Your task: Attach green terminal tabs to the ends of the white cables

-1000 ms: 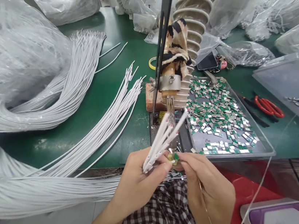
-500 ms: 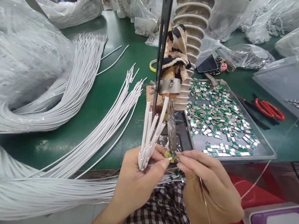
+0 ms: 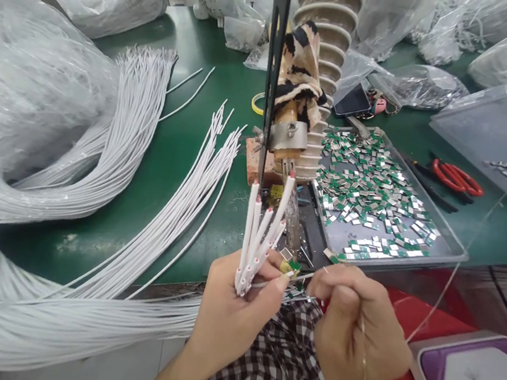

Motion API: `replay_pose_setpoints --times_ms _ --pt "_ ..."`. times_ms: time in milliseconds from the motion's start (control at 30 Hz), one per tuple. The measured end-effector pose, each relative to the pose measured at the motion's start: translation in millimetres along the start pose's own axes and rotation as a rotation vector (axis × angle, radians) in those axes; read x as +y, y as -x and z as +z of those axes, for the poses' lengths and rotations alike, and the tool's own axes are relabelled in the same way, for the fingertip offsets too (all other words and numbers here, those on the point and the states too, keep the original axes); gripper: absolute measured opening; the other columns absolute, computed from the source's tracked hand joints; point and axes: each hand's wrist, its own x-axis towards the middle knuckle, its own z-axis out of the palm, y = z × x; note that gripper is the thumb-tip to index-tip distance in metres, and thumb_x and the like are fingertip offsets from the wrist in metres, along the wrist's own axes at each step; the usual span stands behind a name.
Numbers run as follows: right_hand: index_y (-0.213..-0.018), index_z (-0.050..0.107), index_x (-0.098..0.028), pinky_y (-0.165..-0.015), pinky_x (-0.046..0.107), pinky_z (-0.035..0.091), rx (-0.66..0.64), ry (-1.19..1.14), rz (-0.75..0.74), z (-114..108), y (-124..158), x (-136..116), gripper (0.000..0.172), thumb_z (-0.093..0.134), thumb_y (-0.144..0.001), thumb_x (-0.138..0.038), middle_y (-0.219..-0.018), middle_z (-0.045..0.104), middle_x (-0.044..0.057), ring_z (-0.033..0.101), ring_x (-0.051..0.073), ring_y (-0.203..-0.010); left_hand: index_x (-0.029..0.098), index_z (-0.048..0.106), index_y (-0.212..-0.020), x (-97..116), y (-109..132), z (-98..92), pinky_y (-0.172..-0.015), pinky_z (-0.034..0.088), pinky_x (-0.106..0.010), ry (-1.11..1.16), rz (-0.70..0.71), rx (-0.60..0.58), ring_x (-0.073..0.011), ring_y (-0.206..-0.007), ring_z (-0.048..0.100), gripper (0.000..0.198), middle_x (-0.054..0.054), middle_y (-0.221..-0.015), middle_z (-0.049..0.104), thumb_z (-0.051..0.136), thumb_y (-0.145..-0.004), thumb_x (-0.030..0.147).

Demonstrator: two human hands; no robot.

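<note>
"Well, start big: what worries you around that green table [image 3: 171, 142]?"

"The long bundle of white cords [image 3: 54, 319] at the lower left. It sweeps toward the lap, and its weight could drag on anything fastened to it."

"And the tray [image 3: 451, 247], right of centre?"

"It's heaped with little boards, and its near edge lies close to the knuckles. An elbow swung wide could scatter the lot."

"How sure is the hold?"

"The left hand [image 3: 234, 318], at lower centre, has thumb and fingers wrapped around a fan of cord ends [image 3: 250, 221]. The right hand [image 3: 358, 316], to the right of it in the frame, is curled closed around a thin wire [image 3: 364, 348]. What else its fingertips pinch, I can't tell."

"What about the metal rod [image 3: 294, 226] at the centre?"

"It's probably hot. The cord ends stand in front of it, touching or not, I can't say. A tipped wrist could scorch their coating, and a raised finger could get burned."

"Where's the piece being worked on?"

"The green board [image 3: 294, 263] sits at the left fingertips, lower centre, near the rod's lower end. It's so small that a slipping thumb could twist or drop it."

"And the smallest worry?"

"That pale strand [image 3: 302, 277] stretching between the hands. If it's joined to the board, one sharp pull could break the joint."
</note>
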Motion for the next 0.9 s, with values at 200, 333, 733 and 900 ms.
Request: replay_pose_setpoints --times_ms 200,333,733,900 --pt "-0.098 0.066 -0.025 -0.079 0.019 0.051 -0.088 -0.019 0.043 -1 -8 -4 0.025 0.060 -0.088 -0.003 -0.088 0.068 -0.004 0.062 0.009 -0.085 0.021 0.063 -0.076 -4 10 -0.6 -0.076 0.048 -0.022 -0.164 0.090 -0.066 -0.0136 -0.082 0.064 0.015 0.001 -0.085 0.069 0.062 -0.086 0.010" --pt "-0.093 0.065 -0.026 -0.071 0.017 0.051 -0.196 -0.118 0.110 -19 -10 -6 0.026 0.063 -0.085 -0.001 -0.082 0.066 -0.005 0.062 0.009 -0.079 0.023 0.070 -0.085 -12 19 -9.5 -0.083 0.045 -0.025 -0.162 0.076 -0.135 -0.0156 -0.092 0.062 0.021 -0.002 -0.100 0.068 0.052 -0.097 0.023" --pt "-0.093 0.069 -0.019 -0.065 0.022 0.051 -0.525 -0.064 -0.025 -32 -16 -31 0.016 0.059 -0.089 -0.006 -0.082 0.065 0.002 0.060 0.012 -0.074 0.023 0.066 -0.091 -16 34 -1.8 -0.069 0.039 -0.026 -0.082 0.046 -0.288 -0.0153 -0.073 0.051 0.027 -0.001 -0.079 0.058 0.044 -0.100 0.037" --pt "-0.090 0.068 -0.020 -0.065 0.020 0.052 -0.451 -0.108 0.038 -32 -13 -26 0.011 0.064 -0.088 -0.009 -0.082 0.068 0.000 0.063 0.010 -0.073 0.022 0.064 -0.085 -15 34 1.8 -0.061 0.037 -0.025 -0.048 0.122 -0.191 -0.0140 -0.066 0.049 0.030 0.000 -0.075 0.056 0.056 -0.091 0.051"
